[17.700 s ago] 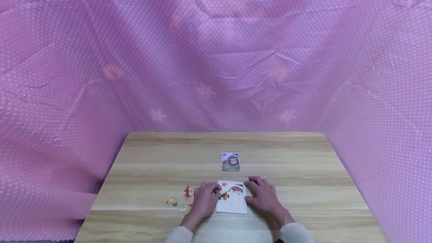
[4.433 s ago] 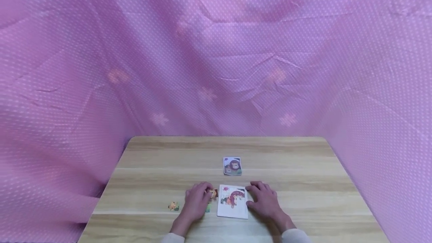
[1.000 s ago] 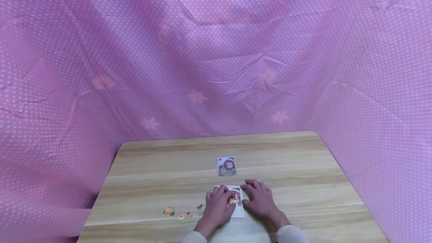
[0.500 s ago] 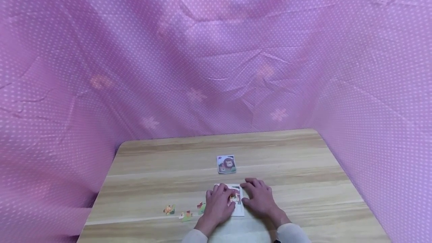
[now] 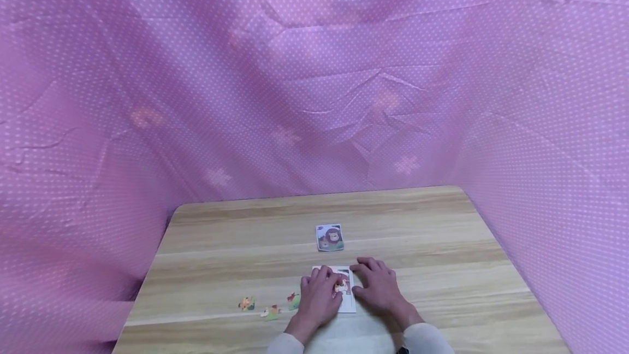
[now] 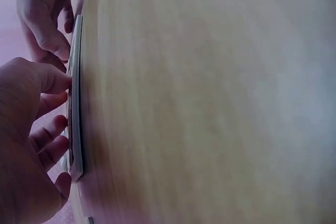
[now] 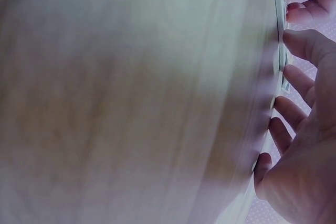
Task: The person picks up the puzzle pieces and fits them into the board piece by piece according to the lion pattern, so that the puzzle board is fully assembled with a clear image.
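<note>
A white puzzle board (image 5: 348, 306) lies flat on the table between the two hands, partly filled with lion-picture pieces. My left hand (image 5: 316, 298) reaches over its left part and hides much of it. Thumb and index finger pinch a puzzle piece (image 5: 340, 287) at the board's surface, near the middle. In the left wrist view, the left hand's fingertips (image 6: 63, 81) are right at the board's face. My right hand (image 5: 378, 287) rests with spread, slightly bent fingers at the board's right edge. In the right wrist view its fingertips (image 7: 278, 103) line that edge.
Left of the board lie three loose pieces: an orange-and-green piece (image 5: 247, 304), a white-and-green piece (image 5: 271, 312) and a red-and-green piece (image 5: 293, 301). Behind the board is a lion picture card (image 5: 330, 237). A pink dotted cloth (image 5: 314, 97) surrounds the wooden table (image 5: 417, 223).
Earlier the left hand was among the loose pieces; since then it has moved right onto the board with one. The board gained pieces. The right hand stayed. Over the last second, hardly any motion.
</note>
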A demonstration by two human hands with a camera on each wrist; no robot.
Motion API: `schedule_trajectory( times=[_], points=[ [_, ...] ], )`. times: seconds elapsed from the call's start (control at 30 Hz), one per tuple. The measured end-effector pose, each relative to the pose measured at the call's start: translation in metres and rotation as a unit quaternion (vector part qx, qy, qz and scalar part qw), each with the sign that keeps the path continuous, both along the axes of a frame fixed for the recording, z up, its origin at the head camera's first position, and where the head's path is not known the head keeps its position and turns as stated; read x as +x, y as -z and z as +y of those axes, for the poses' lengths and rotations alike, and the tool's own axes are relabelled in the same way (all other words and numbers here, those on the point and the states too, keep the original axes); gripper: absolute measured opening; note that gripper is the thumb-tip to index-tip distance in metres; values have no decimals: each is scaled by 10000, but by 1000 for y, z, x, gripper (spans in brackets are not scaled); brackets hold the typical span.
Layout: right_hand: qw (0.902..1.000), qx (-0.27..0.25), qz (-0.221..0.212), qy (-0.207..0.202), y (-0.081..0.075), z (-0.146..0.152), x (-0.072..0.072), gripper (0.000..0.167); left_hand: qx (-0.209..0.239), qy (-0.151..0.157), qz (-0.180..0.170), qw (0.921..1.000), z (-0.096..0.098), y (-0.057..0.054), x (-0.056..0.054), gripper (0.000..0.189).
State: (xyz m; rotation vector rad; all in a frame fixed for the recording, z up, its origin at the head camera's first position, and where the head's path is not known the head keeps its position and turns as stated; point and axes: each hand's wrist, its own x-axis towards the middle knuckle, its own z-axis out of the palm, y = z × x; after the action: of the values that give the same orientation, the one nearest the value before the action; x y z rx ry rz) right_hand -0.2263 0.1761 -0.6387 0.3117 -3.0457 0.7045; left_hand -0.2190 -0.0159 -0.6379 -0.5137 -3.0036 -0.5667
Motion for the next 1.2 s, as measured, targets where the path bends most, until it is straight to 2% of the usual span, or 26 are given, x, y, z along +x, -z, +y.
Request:
schedule_trajectory(
  times=[0.23, 0.37, 0.47, 0.67, 0.97, 1.2],
  points=[
    [10000, -34, 16, -46, 0, -1, 1, 50, 449, 168, 161, 9987, -17, -5, 3, 30],
    [10000, -76, 31, -29, -2, -3, 1, 51, 716, 150, 222, 9971, -30, -9, 3, 19],
    [10000, -74, 36, 2, -2, -4, 1, 51, 825, 107, 199, 9963, -41, -10, 3, 18],
    [9999, -50, -108, 1, -3, -5, -1, 52, 852, -120, 142, 9962, -59, -10, 5, 23],
    [9997, -73, -231, -97, -12, -3, -5, 52, 1032, -555, 87, 9931, -89, -11, 9, 24],
    [9997, -29, -222, -116, -15, -6, -5, 54, 848, -967, 39, 9917, -117, -14, 13, 25]
  ],
)
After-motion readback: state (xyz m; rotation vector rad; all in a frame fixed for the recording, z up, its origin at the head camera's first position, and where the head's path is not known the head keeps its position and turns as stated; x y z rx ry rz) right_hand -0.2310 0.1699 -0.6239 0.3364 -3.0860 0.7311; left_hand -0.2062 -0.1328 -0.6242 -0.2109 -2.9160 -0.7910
